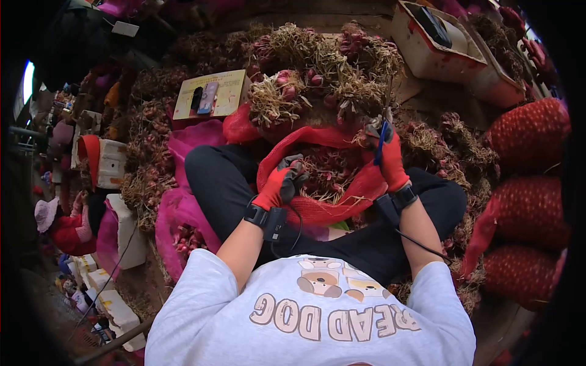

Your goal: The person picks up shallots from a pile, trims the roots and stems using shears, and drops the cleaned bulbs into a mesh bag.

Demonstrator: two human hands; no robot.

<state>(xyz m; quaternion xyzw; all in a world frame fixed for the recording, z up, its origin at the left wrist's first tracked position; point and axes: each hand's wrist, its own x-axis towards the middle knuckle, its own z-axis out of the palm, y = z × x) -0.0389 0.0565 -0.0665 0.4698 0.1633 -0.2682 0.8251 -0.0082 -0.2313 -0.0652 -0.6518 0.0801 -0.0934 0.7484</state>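
Observation:
My right hand (pixel 389 151), in a red and grey glove, is closed around scissors with blue handles (pixel 381 141). Their dark blades point up toward the heap of dried shallot bunches (pixel 342 61). My left hand (pixel 283 179), gloved the same way, has its fingers curled in at the left rim of the red mesh bag (pixel 317 210). Whatever it may hold is hidden. Between both hands the bag gapes, with trimmed shallots (pixel 329 171) inside. Black devices are strapped to both wrists.
A yellow box (pixel 210 94) carrying two small devices stands beyond my left knee. Foam boxes (pixel 436 46) sit at the upper right. Full red mesh sacks (pixel 528 207) are stacked on the right. Pink mesh (pixel 183 213) lies by my left leg. Another person (pixel 67 226) is at far left.

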